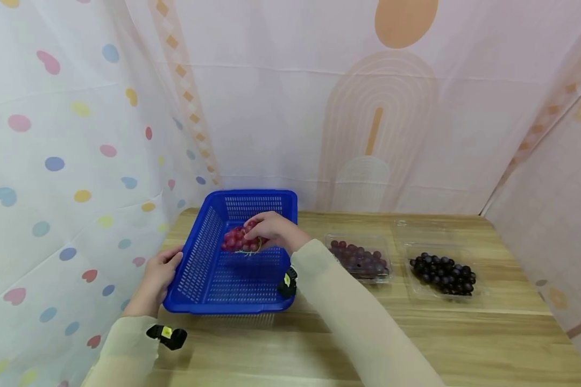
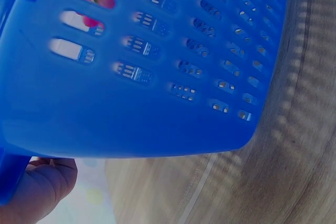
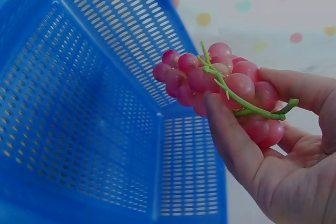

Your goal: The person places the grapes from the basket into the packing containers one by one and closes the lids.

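My right hand [image 1: 277, 230] holds a bunch of pinkish-red grapes [image 3: 231, 85] over the blue basket [image 1: 232, 308]. In the right wrist view, the thumb lies across the grapes near the green stem [image 3: 247, 103], with fingers on the far side. My left hand [image 1: 158, 274] grips the basket's left rim, its thumb on top. Slotted walls and a perforated floor make up the basket. Through its slots, the left wrist view shows bits of red and white; part of the left hand [image 2: 47, 187] shows beside the rim.
Right of the basket stands a clear plastic box of dark red grapes [image 1: 360, 260]. Farther right, black grapes [image 1: 443, 274] lie in another clear box with its lid raised. All stand on a wooden table [image 1: 290, 349], with patterned curtains [image 1: 271, 118] behind and at the sides.
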